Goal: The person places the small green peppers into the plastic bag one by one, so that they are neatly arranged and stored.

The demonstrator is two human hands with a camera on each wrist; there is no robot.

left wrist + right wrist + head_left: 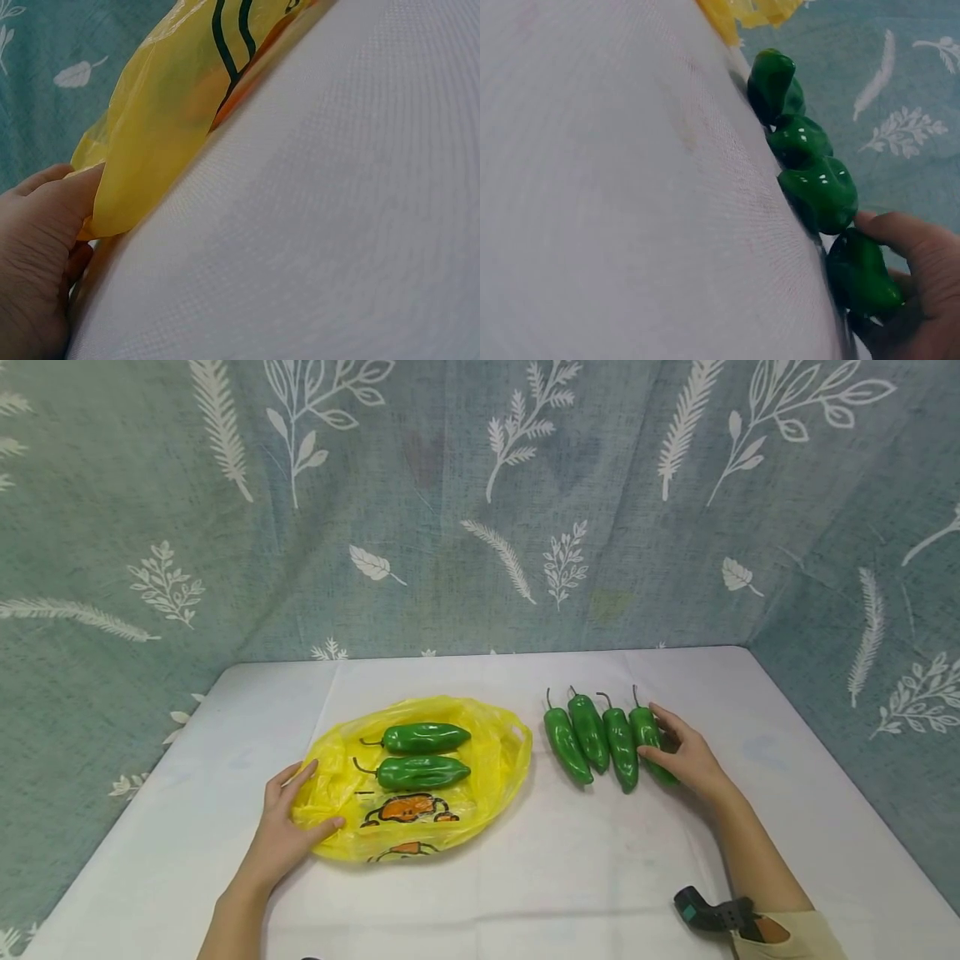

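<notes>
The left hand (288, 827) grips the left edge of a yellow plastic bag (480, 810), thumb over the rim; in the left wrist view the hand (45, 247) pinches the yellow plastic (150, 135). Two green peppers (426, 737) (423, 772) lie side by side on the bag, stems to the left. At the right, the right hand (693, 764) holds the rightmost pepper (644, 727) of a row between thumb and fingers. In the right wrist view, the hand (922, 277) is round that pepper (862, 274).
Three more green peppers (567, 746) (589, 732) (621, 748) lie in the row, left of the held one, stems toward the back. A white cloth (555, 877) covers the table. Behind it hangs a green leaf-patterned curtain (435, 510).
</notes>
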